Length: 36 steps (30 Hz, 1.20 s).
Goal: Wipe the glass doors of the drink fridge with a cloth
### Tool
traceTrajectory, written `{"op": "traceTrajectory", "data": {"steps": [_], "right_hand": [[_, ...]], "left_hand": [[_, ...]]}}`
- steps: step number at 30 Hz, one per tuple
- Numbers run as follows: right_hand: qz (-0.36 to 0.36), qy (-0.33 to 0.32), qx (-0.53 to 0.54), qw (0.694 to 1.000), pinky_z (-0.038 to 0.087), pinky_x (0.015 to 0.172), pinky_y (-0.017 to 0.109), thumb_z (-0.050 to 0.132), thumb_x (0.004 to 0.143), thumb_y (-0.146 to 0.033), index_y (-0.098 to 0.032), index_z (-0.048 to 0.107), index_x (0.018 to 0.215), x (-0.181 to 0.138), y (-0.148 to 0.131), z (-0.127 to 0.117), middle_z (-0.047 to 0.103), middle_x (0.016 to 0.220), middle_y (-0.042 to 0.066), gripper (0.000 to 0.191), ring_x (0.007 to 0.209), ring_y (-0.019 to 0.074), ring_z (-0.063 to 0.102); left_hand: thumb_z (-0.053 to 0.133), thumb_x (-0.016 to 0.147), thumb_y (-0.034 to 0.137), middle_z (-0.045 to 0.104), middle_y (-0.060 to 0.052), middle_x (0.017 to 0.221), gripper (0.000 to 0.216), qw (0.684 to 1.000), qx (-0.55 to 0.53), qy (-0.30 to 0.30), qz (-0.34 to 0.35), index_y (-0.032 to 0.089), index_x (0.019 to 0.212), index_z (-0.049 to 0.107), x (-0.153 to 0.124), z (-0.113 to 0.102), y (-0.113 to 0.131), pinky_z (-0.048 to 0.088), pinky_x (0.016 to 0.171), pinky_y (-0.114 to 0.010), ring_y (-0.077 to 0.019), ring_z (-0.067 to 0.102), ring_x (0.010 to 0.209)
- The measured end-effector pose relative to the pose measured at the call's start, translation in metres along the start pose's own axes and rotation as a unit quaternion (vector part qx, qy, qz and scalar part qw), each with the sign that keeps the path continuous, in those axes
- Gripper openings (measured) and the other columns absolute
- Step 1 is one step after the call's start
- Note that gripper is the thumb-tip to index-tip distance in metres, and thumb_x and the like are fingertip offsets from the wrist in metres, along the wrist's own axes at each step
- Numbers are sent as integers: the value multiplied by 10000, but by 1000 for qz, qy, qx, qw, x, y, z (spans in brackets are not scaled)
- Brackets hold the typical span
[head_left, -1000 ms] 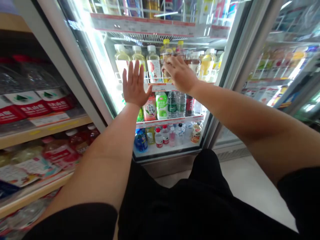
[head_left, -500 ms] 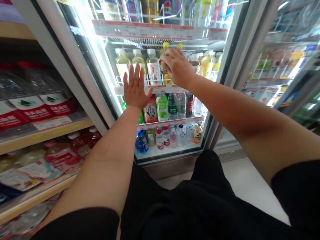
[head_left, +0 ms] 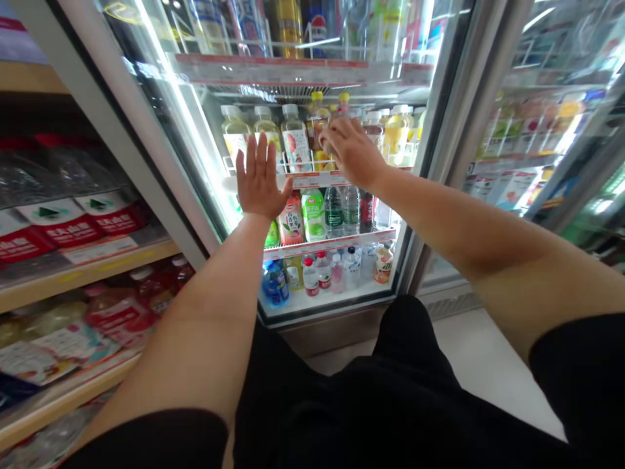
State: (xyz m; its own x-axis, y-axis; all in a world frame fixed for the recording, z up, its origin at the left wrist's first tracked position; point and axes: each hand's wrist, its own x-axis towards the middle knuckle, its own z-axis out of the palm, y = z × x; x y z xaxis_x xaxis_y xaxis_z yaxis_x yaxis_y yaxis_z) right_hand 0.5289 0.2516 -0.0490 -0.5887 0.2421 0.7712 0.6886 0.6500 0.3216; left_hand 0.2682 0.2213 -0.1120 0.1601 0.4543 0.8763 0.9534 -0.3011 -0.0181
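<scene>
My left hand (head_left: pixel 258 181) is raised with its fingers spread, palm toward the glass door (head_left: pixel 215 195) of a lit drinks fridge. Behind its fingers are bottles with white caps and pale labels. My right hand (head_left: pixel 355 151) is closed, its fingers curled toward the glass in front of the middle shelf. What lies under those fingers, if anything, is hidden and blurred. Just left of the right hand stands a yellow-capped bottle (head_left: pixel 317 120), and further left a bottle with a pink fruit label (head_left: pixel 295 140).
Below are a shelf with a green-labelled bottle (head_left: pixel 313 212) and a bottom row with a blue bottle (head_left: pixel 276 284). Large red-labelled bottles (head_left: pixel 110 212) fill wooden shelves on the left. A metal door frame (head_left: pixel 446 140) separates another fridge on the right.
My right hand has shifted slightly down and right, showing more of the yellow-capped bottle. My left hand stays spread, a little lower in view. The camera view has tilted slightly.
</scene>
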Motion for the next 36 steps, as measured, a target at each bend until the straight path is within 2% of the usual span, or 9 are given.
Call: {"op": "traceTrajectory", "data": {"steps": [3, 9, 14, 20, 23, 26, 28, 32, 36], "right_hand": [[-76, -53, 9, 996, 463, 1191, 536, 408, 1005, -94, -133, 591, 1405, -13, 6, 5, 581, 1448, 127, 441, 1340, 305, 515], [42, 17, 25, 999, 449, 1198, 541, 418, 998, -104, -214, 605, 1395, -26, 27, 2, 571, 1430, 120, 452, 1346, 309, 509], [-36, -56, 22, 998, 496, 1142, 560, 437, 982, -108, -207, 580, 1421, -45, 35, 0, 592, 1441, 110, 472, 1334, 313, 525], [86, 29, 25, 996, 441, 1191, 577, 463, 917, -76, -161, 604, 1383, -51, 51, -4, 568, 1423, 146, 494, 1330, 340, 517], [49, -7, 34, 998, 458, 1173, 564, 444, 954, -99, -170, 603, 1385, -61, 50, -3, 573, 1432, 142, 465, 1332, 333, 514], [9, -38, 36, 999, 452, 1174, 533, 443, 970, -106, -182, 620, 1356, -63, 56, -4, 589, 1423, 126, 431, 1326, 305, 511], [44, -15, 37, 998, 427, 1183, 532, 455, 968, -108, -181, 631, 1329, -59, 67, -6, 586, 1420, 127, 408, 1320, 296, 496], [126, 28, 28, 991, 404, 1183, 531, 463, 957, -99, -135, 614, 1347, -58, 82, -7, 556, 1436, 166, 420, 1307, 297, 473], [41, -28, 22, 999, 413, 1196, 531, 476, 948, -128, -152, 584, 1424, -69, 89, -5, 561, 1470, 139, 489, 1360, 308, 474]], "left_hand": [[505, 974, 612, 157, -87, 1764, 896, 1000, -19, 7, 0, 106, 1674, 267, 0, 3, -2, -143, 1361, -481, -279, -51, 1643], [534, 966, 591, 174, -103, 1758, 886, 1000, -16, 6, -1, 132, 1678, 275, 1, 2, -3, -105, 1366, -523, -295, -13, 1648], [521, 957, 628, 221, -107, 1749, 894, 1000, -24, 18, -5, 131, 1668, 303, 0, 0, 0, -81, 1370, -520, -294, 8, 1650], [423, 970, 718, 192, -114, 1756, 949, 1000, 0, 5, -13, 88, 1666, 282, 0, 0, 1, -97, 1364, -505, -314, 0, 1650], [466, 957, 691, 194, -106, 1755, 928, 1000, -9, 3, -15, 135, 1676, 283, 0, -2, 1, -91, 1370, -517, -302, -12, 1647], [457, 972, 670, 181, -120, 1756, 923, 1000, 8, 1, -10, 104, 1676, 271, 0, -1, 0, -94, 1368, -519, -302, -10, 1648], [432, 986, 684, 172, -115, 1759, 926, 1000, 8, 8, -5, 87, 1673, 263, -1, 0, -1, -98, 1366, -518, -308, -9, 1649], [457, 989, 672, 171, -68, 1761, 873, 1000, -5, 28, 11, 176, 1684, 275, -2, 3, -5, -96, 1372, -497, -275, -18, 1649], [460, 1001, 649, 166, -85, 1763, 870, 999, -14, 27, 12, 150, 1684, 260, -3, 3, -6, -109, 1368, -496, -276, -22, 1650]]}}
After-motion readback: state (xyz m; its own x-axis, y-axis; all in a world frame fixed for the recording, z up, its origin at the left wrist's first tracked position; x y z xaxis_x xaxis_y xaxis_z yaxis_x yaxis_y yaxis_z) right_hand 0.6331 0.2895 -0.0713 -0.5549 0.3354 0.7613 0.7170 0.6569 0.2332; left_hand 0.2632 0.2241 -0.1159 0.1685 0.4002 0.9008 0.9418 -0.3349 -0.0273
